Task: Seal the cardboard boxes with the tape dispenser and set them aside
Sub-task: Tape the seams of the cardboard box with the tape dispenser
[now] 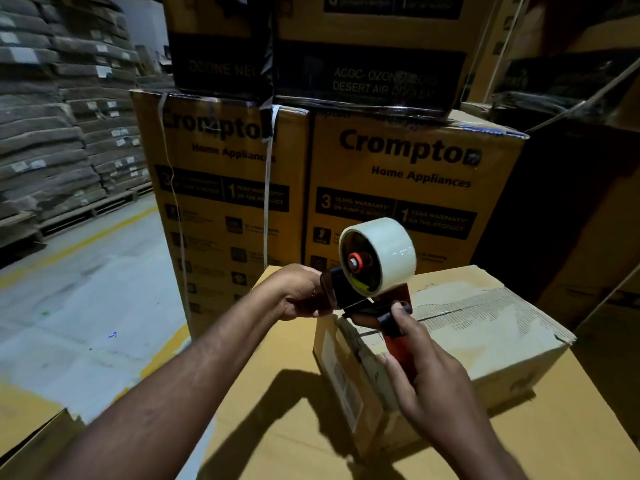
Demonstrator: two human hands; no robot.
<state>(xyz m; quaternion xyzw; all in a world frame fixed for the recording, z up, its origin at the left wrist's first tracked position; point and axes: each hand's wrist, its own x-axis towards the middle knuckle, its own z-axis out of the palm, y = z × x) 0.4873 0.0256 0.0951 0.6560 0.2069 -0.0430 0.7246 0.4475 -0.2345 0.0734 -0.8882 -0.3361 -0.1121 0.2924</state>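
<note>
Tape dispenser is up in the air, held by both hands, just over the near left corner of a small box. I watch all this through the head camera, the only view I have.

The right hand holds the red handle. Its fingers are curled round the handle and the thumb lies along the top. The left hand grips the front end of the dispenser. Its fingers are bent in and pressed close together. I cannot tell if they also pinch the loose end of the tape.

A fat roll of pale tape sits on top of the dispenser, with a red knob in the middle of it.

The small box is brown and a bit worn. Its top flaps are down and a dark line runs along the middle where they meet. Some of the paper skin on top is torn off. I see a label on the side near me. The small box rests on a big flat box that fills the bottom of my view.

Behind them stands a stack of tall yellow boxes with black words on them. A white strap runs down one of them. To the left I see a grey floor with a yellow line, and piles of sacks on pallets far back.
</note>
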